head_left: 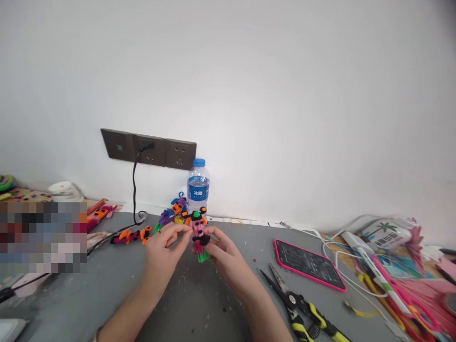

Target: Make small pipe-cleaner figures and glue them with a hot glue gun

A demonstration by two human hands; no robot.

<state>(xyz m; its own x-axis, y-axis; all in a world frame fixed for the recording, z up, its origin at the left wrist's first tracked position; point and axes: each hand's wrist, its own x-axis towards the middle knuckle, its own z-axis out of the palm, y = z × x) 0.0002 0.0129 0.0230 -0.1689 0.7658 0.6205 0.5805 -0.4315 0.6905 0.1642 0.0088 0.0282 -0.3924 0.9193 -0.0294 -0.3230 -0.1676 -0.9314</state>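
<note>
You've got the little pipe-cleaner figure upright between both hands, just above the grey table. Your left hand pinches it near the top, fingertips closed on the orange and black part, while your right hand curls around the pink and black middle from the other side, its green tip poking out below your fingers. Right behind it stands a water bottle, with more bright pipe-cleaner figures lying to the left of that. Off to your right lie a pink-cased phone and yellow-handled cutters, both well apart from your grip.
</note>
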